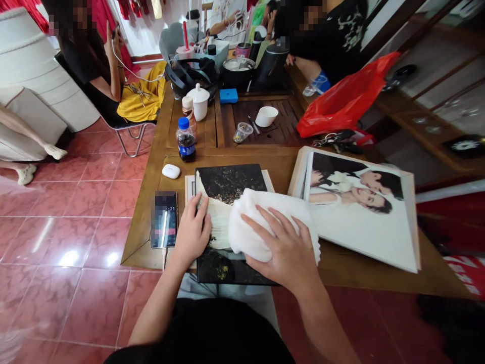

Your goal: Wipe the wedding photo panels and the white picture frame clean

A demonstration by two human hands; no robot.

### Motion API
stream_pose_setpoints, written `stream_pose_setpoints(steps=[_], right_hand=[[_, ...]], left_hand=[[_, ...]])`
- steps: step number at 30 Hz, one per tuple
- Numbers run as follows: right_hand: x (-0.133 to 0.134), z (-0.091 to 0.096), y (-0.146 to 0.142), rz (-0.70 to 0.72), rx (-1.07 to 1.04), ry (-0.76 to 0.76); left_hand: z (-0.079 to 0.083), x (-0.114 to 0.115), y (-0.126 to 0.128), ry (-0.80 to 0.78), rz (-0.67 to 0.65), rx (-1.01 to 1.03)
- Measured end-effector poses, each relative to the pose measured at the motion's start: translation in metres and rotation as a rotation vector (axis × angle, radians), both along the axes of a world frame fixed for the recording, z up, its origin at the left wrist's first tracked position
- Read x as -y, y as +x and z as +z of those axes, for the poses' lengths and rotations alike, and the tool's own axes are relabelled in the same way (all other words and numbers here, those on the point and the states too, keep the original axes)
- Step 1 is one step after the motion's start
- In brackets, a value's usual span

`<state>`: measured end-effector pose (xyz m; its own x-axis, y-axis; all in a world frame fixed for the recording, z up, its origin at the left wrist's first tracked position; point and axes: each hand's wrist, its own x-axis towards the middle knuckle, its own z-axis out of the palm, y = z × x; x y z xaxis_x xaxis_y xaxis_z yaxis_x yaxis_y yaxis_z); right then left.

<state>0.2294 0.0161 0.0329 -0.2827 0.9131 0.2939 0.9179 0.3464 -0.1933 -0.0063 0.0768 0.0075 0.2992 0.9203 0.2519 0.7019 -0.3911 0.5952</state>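
A dark glossy photo panel (235, 183) with a pale dress in its picture lies at the table's front edge, partly over a light frame or board. My left hand (194, 230) rests on its left edge, fingers stretched out and flat, holding nothing. Over the panel's right side, my right hand (286, 247) grips a bunched white cloth (246, 217), fingers spread across the top and thumb at its lower side. The cloth hides part of the picture. To the right lies a stack of large prints (364, 232), topped by a photo of a couple.
On the wooden table (146, 172) are a phone (164, 220) with a cable, a white earbud case (171, 171), a cola bottle (185, 141), a lidded white cup (199, 101), a paper cup (266, 116) and a red plastic bag (341, 101). Several people sit around it.
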Motion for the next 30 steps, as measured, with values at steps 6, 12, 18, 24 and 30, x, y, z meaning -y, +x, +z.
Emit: stream_pose_setpoints(steps=[6,12,18,24,30], right_hand=[[0.002,0.007,-0.029,0.14,-0.032,-0.041],[-0.006,0.005,-0.019,0.124,-0.03,-0.038],[-0.022,0.003,-0.001,-0.011,-0.022,-0.012],[-0.018,0.006,-0.02,0.128,-0.012,-0.051],[-0.023,0.008,-0.018,0.246,-0.012,-0.108]], left_hand=[[0.001,-0.001,0.0,0.005,0.003,0.004],[0.001,-0.001,0.0,-0.002,-0.001,0.001],[0.0,0.0,0.0,-0.012,0.006,-0.001],[0.0,-0.001,0.001,-0.001,0.008,-0.006],[-0.001,-0.002,0.0,0.015,0.0,-0.01]])
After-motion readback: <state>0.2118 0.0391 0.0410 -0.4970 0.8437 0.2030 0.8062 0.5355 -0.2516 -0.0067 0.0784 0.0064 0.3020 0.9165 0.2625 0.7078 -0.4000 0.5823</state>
